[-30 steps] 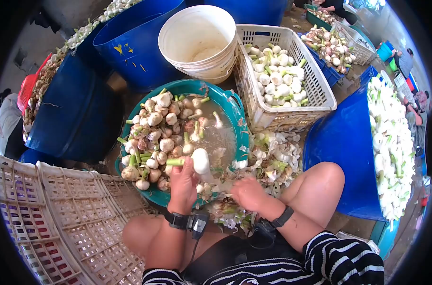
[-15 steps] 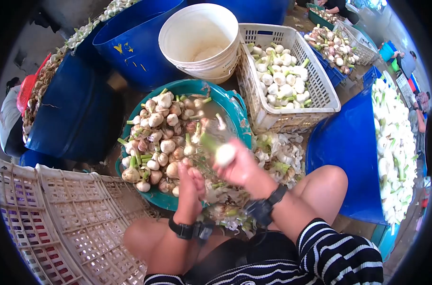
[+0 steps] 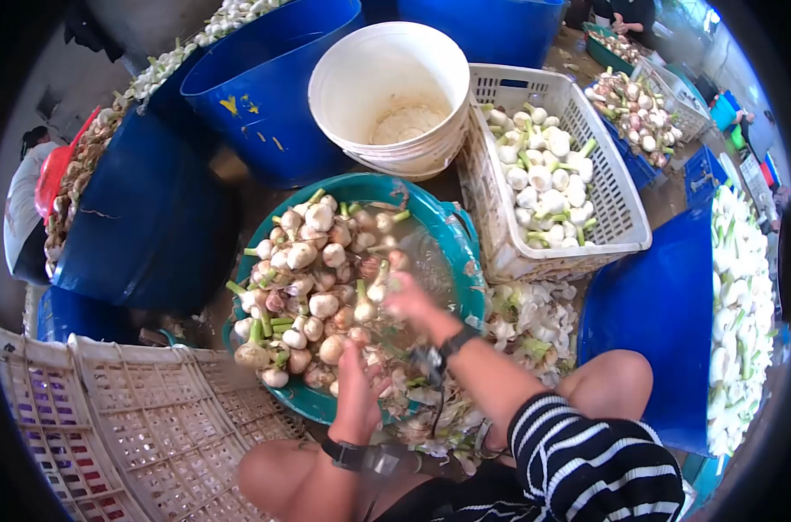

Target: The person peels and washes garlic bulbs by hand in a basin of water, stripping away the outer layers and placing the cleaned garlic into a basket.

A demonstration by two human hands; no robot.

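Observation:
Garlic bulbs with cut green stems [image 3: 301,255] lie heaped in a round green tub [image 3: 475,300] that holds cloudy water. My left hand [image 3: 357,393] is at the tub's near edge, beside the heap, its fingers apart with nothing seen in them. Over the right part of the heap is my right hand [image 3: 410,298], close to a bulb with a stem [image 3: 366,304]; its fingers are blurred, and whether they grip anything is unclear. Loose peelings [image 3: 534,322] lie right of the tub. Behind them a white crate [image 3: 587,257] holds clean white bulbs [image 3: 547,178].
A white bucket [image 3: 330,83] is behind the tub, near blue barrels [image 3: 265,130]. At right, a blue tub [image 3: 643,331] is full of white bulbs. A plastic lattice basket [image 3: 143,409] is at the lower left. Other people are in the background, one at far left [image 3: 26,204].
The white bulb in my right hand has left it and cannot be picked out now. My right hand has moved over the heap in the tub. The whole view has shifted, with the containers lower in it.

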